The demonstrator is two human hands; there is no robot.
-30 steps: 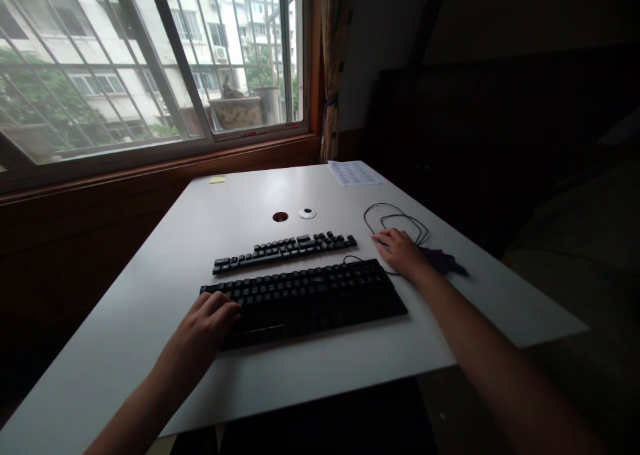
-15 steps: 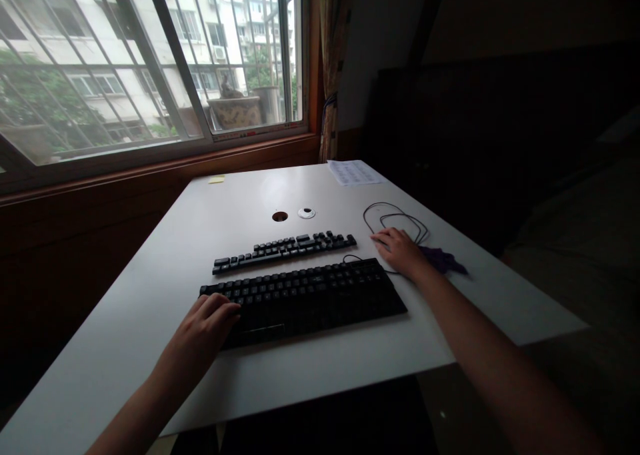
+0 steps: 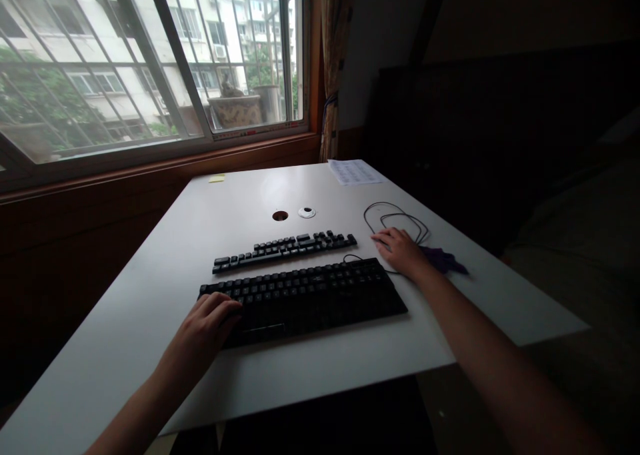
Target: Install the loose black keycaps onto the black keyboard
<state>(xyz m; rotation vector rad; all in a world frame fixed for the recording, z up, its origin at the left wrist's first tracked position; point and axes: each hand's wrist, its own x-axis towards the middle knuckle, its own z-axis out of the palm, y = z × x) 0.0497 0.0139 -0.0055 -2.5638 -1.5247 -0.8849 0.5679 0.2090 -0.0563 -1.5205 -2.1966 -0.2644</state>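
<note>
A black keyboard [image 3: 320, 302] lies on the white table. Its back rows hold keycaps, while its front part is dark and looks bare of them. Over the left end of this keyboard, my left hand [image 3: 213, 318] has its fingers bent and pressed together; anything under the fingertips is hidden. My right hand [image 3: 400, 250] rests on the table past the keyboard's far right corner, fingers stretched forward and nothing visible in them. Behind the keyboard, loose black keycaps [image 3: 285, 250] stand in rows.
A black cable [image 3: 400, 214] is looped beyond my right hand, and a purple cloth [image 3: 444, 260] lies beside my wrist. Farther back are a round table hole [image 3: 280, 216], a white cover ring [image 3: 307, 212], yellow notes [image 3: 217, 178] and printed sheets [image 3: 356, 172]. A barred window is at the left.
My left hand's fingers have shifted very slightly over the keyboard's left end. The right hand and the keycap rows stay where they were.
</note>
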